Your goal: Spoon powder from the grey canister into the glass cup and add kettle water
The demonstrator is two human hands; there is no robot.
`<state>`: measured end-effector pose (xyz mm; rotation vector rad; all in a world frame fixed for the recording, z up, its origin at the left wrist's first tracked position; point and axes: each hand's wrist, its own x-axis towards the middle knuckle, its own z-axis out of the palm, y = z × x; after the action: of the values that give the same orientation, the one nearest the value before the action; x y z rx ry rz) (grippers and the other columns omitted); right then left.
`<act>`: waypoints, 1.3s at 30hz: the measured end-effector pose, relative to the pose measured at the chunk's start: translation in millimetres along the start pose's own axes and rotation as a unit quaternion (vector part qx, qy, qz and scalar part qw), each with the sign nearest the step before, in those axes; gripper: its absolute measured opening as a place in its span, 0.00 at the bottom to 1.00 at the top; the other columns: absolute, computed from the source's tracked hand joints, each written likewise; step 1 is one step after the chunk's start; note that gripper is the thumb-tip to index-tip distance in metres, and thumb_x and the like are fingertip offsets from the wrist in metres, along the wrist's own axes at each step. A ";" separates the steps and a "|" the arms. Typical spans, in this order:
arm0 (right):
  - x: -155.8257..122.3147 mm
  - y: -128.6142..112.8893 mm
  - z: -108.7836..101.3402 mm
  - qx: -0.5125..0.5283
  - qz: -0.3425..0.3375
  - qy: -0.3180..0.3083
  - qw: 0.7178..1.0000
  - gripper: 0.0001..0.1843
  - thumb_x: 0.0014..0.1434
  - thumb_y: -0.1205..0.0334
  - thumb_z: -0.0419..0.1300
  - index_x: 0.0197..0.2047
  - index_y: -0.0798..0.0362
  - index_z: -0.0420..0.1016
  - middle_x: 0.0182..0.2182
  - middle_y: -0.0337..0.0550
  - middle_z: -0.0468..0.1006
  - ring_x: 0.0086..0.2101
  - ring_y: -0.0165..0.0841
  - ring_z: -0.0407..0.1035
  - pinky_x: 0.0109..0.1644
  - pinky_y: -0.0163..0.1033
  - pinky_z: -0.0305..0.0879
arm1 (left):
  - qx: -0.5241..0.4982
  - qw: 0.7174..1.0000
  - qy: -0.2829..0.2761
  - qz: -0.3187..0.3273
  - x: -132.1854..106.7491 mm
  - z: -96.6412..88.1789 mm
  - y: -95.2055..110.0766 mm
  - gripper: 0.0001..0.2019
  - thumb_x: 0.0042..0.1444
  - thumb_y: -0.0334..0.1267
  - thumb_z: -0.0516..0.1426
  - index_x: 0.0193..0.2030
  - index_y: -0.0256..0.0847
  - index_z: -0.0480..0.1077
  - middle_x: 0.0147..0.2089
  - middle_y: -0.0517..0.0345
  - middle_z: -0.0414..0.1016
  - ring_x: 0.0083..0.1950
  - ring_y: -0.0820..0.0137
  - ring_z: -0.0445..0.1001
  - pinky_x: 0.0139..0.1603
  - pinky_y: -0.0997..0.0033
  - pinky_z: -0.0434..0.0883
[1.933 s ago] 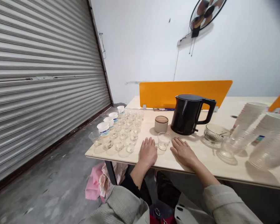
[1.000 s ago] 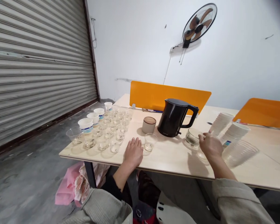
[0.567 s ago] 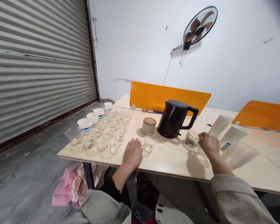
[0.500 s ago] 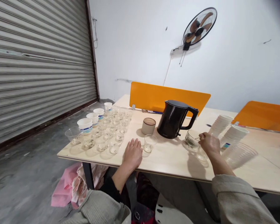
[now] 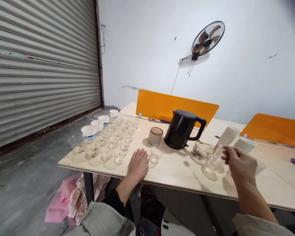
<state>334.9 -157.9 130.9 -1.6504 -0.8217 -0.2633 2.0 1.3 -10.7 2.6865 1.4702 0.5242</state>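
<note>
Spoon (image 5: 207, 145): a thin metal one, pinched by its handle end between the fingertips of the right hand (image 5: 239, 162), which is raised just off the table (image 5: 177, 170) toward the right part of its front edge. The spoon runs left from the fingers, nearly level, with its far end over the rim of a ribbed glass bowl (image 5: 200, 152); whether the tip touches the bowl I cannot tell. Just in front of the bowl and right beside the fingers stands a small clear glass cup (image 5: 211, 164). The left hand (image 5: 138, 164) lies flat, palm down, fingers spread and holding nothing, near the front edge around the middle of the table. A small empty glass (image 5: 156, 153) stands just beside its fingertips. Behind that glass are a beige jar (image 5: 155, 135) with a brown lid and a black kettle (image 5: 183, 129), its handle turned to the right. Rows of small glasses (image 5: 113, 144) and white paper cups (image 5: 89, 132) fill the left end of the table. Stacks of white cups (image 5: 228, 136) lie on their sides toward the right end, behind the right hand. An orange divider (image 5: 162, 105) stands along the back edge.
</note>
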 end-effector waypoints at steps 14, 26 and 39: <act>-82.6 -86.5 88.1 0.004 -0.126 -0.272 0.954 0.23 0.64 0.41 0.56 0.39 0.51 0.81 0.21 0.39 0.76 0.20 0.31 0.67 0.27 0.37 0.64 | -0.013 1.000 0.000 -0.002 0.5 -5.1 0.1 0.26 0.73 0.42 0.43 0.72 0.34 0.61 0.77 0.44 0.57 0.79 0.53 0.51 0.78 0.52 0.51; -83.5 -112.6 135.3 -0.163 -0.215 -0.412 0.870 0.15 0.64 0.58 0.50 0.27 0.49 0.69 0.20 0.38 0.73 0.23 0.31 0.68 0.31 0.35 0.57 | -0.024 1.000 -0.003 -0.003 1.2 -4.9 -0.1 0.27 0.73 0.41 0.43 0.72 0.31 0.61 0.77 0.43 0.57 0.79 0.52 0.51 0.78 0.51 0.50; -82.5 -104.4 138.3 -0.194 -0.198 -0.384 0.881 0.16 0.66 0.58 0.51 0.28 0.49 0.72 0.20 0.39 0.73 0.24 0.32 0.67 0.31 0.36 0.54 | -0.025 1.000 -0.010 -0.002 0.6 -7.8 -0.3 0.27 0.73 0.42 0.43 0.73 0.32 0.61 0.77 0.42 0.57 0.79 0.52 0.51 0.78 0.51 0.50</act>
<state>172.3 -55.9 126.8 -1.9681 -1.8151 -0.0377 -0.3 0.9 -3.3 2.6423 1.4385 0.5263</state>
